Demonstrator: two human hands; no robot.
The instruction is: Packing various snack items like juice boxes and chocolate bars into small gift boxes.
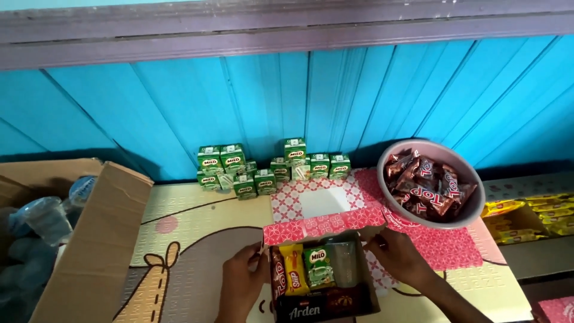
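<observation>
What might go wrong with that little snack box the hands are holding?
The box looks packed tight, so its lid might not fold shut, or the carton inside could get squashed. The right hand is close to the full bowl and may bump it, spilling wrapped bars. The left hand only steadies one side.

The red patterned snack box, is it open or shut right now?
Open. The box has its lid flipped back, showing snack packets and a green drink carton inside; left hand and right hand hold its sides.
</observation>
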